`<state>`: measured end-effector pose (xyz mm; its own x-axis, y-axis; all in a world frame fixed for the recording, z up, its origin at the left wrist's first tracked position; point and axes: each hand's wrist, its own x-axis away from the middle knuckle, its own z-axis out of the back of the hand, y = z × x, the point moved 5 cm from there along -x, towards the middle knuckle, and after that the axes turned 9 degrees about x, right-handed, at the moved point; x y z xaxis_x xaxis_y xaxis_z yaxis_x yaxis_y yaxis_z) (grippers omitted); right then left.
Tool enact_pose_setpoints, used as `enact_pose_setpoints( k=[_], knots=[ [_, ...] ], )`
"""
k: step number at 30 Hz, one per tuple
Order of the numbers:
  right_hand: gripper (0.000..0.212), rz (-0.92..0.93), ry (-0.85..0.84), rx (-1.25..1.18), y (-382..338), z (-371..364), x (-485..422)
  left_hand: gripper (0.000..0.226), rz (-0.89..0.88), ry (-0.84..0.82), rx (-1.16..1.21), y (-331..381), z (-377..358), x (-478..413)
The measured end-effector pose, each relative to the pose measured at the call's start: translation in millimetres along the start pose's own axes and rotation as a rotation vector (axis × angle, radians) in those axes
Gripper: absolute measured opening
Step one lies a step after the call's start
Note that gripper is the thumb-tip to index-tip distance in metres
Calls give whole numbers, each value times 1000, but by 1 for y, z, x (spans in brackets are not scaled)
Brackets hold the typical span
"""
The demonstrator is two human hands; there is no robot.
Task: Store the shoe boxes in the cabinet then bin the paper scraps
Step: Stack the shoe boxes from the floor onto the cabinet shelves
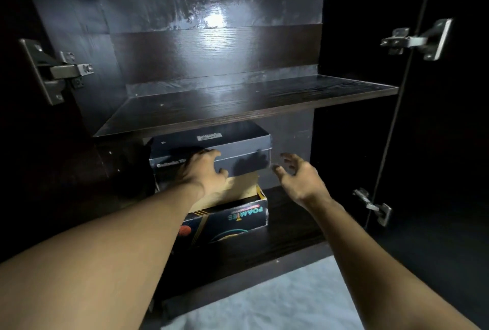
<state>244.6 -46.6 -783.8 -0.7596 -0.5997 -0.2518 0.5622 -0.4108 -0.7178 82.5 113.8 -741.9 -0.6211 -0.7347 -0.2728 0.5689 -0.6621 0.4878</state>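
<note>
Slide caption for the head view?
Left hand holds dark shoe box atop printed box in cabinet; right hand open alongside.

Pale grey floor (291, 303); metal hinges (69, 70) either side.

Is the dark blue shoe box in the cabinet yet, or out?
In. The dark blue shoe box sits under the shelf, stacked on the printed box, left hand gripping it.

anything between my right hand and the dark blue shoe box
Nothing visible. The right hand hovers open just off the right front corner of the dark blue shoe box, only a gap between; the left hand holds its front.
</note>
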Motion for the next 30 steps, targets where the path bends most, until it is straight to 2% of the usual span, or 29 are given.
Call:
enact_pose_setpoints(
  k=[5,8,13,17,21,26,30],
  knots=[
    [50,-63,22,147,19,55,41,49,-52,-158,185,63,-35,28],
    [49,-125,67,219,35,92,79,41,-159,-284,225,109,-52,55],
    [48,-358,133,314,77,149,155,37,-346,-473,390,172,-84,107],
    [49,-479,263,377,91,193,225,33,-446,-622,511,218,-118,168],
    [48,-602,301,445,98,234,318,34,-521,-753,579,251,-137,246],
    [44,-704,453,503,89,266,458,27,-586,-972,702,292,-146,356],
    [46,-814,546,514,93,277,561,34,-606,-1111,770,312,-148,452]
  ],
)
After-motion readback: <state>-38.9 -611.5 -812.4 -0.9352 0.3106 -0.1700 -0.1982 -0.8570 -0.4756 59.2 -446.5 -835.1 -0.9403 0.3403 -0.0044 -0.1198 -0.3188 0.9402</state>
